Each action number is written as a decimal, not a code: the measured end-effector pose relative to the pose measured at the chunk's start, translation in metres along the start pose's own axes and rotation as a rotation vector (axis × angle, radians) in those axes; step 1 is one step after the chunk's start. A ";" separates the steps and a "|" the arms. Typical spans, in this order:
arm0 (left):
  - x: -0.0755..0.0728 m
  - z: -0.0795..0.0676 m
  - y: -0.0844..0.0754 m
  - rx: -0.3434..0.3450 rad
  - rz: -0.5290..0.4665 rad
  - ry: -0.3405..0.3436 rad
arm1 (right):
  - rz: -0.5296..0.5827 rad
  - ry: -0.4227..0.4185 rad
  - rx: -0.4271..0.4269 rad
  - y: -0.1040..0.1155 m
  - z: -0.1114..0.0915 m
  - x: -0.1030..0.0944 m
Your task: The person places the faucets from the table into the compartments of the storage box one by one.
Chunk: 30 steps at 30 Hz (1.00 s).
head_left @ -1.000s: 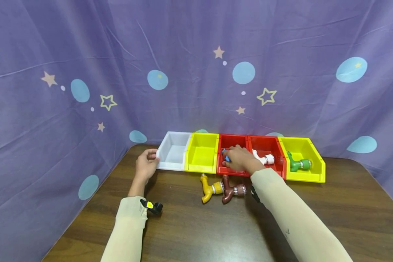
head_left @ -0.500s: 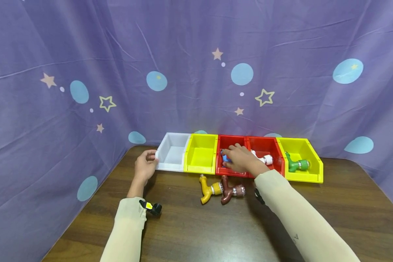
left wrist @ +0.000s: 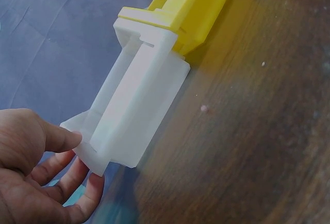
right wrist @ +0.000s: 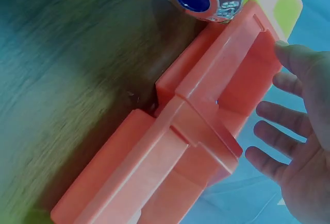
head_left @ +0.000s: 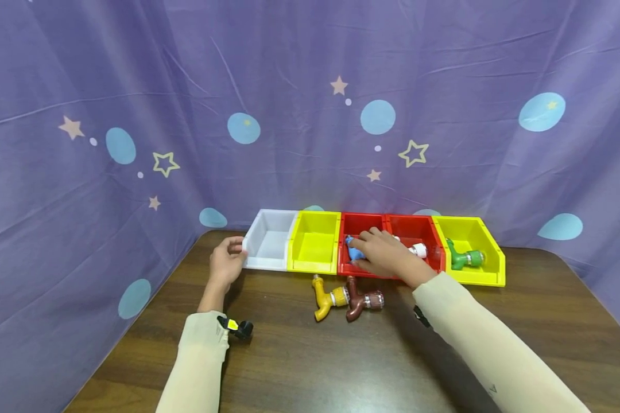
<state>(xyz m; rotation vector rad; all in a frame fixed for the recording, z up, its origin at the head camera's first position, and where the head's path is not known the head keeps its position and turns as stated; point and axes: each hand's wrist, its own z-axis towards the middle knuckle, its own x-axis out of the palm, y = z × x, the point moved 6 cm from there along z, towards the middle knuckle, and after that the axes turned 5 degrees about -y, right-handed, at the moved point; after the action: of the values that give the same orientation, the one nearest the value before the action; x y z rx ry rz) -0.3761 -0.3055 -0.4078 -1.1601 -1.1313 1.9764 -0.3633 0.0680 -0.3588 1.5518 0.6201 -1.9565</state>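
Note:
My left hand [head_left: 227, 263] pinches the left wall of the white bin [head_left: 275, 263]. In the left wrist view, the thumb is on the inner side of that wall, and the fingers are curled behind it. My right hand [head_left: 383, 252] is over the left red bin [head_left: 364, 220], palm down. Beside its fingertips, a blue tap [head_left: 355, 251] lies in that bin, partly hidden. The right wrist view shows the right fingers [right wrist: 278, 141] loosely bent and apart, holding nothing. A white tap [head_left: 419, 250] in the right red bin [head_left: 410, 222] is partly covered by the hand.
A yellow bin [head_left: 316, 265] stands between the white and red bins. Another yellow bin [head_left: 477, 279] at the right end holds a green tap [head_left: 464, 257]. In front of the row, a yellow tap [head_left: 326, 299] and a brown tap [head_left: 360, 300] lie on the wooden table [head_left: 310, 361].
My right hand has shifted slightly right relative to the bins, leaving the blue tap lying in the red bin and more of it visible. The left hand keeps its hold on the white bin.

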 end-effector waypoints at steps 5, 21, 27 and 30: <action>0.002 0.000 0.000 0.009 0.002 0.001 | 0.024 -0.038 0.001 -0.003 -0.014 -0.006; 0.003 0.000 0.001 0.003 0.008 0.008 | 0.029 -0.145 0.117 -0.041 -0.067 -0.021; 0.001 0.001 0.003 0.004 0.011 0.011 | 0.041 -0.166 0.145 -0.055 -0.084 -0.023; 0.002 0.001 0.003 0.004 0.012 0.012 | 0.066 -0.174 0.169 -0.064 -0.094 -0.022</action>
<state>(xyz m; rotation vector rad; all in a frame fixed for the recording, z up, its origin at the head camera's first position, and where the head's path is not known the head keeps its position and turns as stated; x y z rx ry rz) -0.3778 -0.3060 -0.4111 -1.1779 -1.1158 1.9772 -0.3358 0.1803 -0.3572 1.4581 0.3348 -2.1107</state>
